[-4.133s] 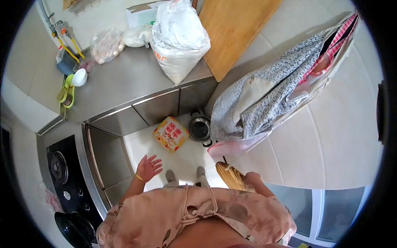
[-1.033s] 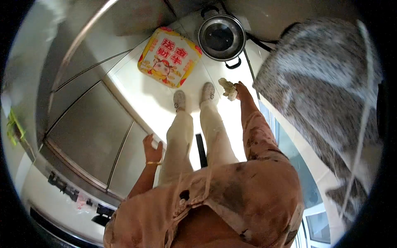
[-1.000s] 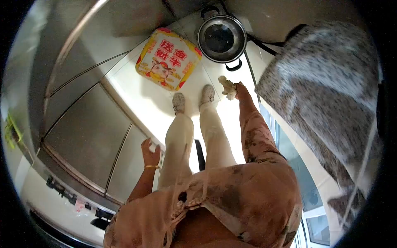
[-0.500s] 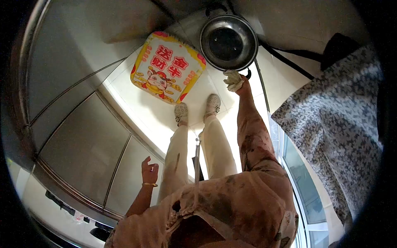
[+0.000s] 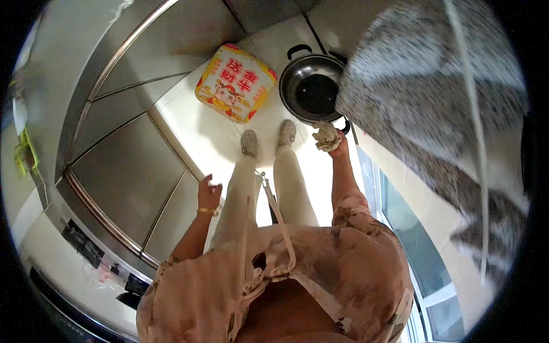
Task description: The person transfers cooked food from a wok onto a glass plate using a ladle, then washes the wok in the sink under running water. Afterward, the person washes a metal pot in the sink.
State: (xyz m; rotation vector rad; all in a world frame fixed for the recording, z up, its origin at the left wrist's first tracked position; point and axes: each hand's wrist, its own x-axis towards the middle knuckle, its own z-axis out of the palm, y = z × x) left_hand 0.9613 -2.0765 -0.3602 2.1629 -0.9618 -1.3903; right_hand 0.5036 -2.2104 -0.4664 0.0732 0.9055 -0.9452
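My right hand point(image 5: 341, 147) holds a crumpled pale cloth point(image 5: 326, 138). Its fingers are also at the near side handle of a black two-handled wok point(image 5: 310, 91); the exact grip on that handle is partly hidden. The wok looks tilted towards me, with a few bright spots on its dark inside. Down at my left side, my left hand point(image 5: 210, 192) holds nothing, its fingers bent and apart. A gold-coloured bracelet point(image 5: 207, 210) is on that wrist.
A square yellow, white and red stool or box point(image 5: 235, 84) with printed characters stands on the tiled floor ahead of my feet. Metal-look cabinets point(image 5: 128, 177) curve along the left. Grey patterned fabric point(image 5: 400, 74) fills the upper right. A glass-paned door or window point(image 5: 412, 234) is at lower right.
The wok and my right hand have come nearer to me together, the wok now level with the printed stool or box. My view has shifted, and the grey fabric covers more of the upper right.
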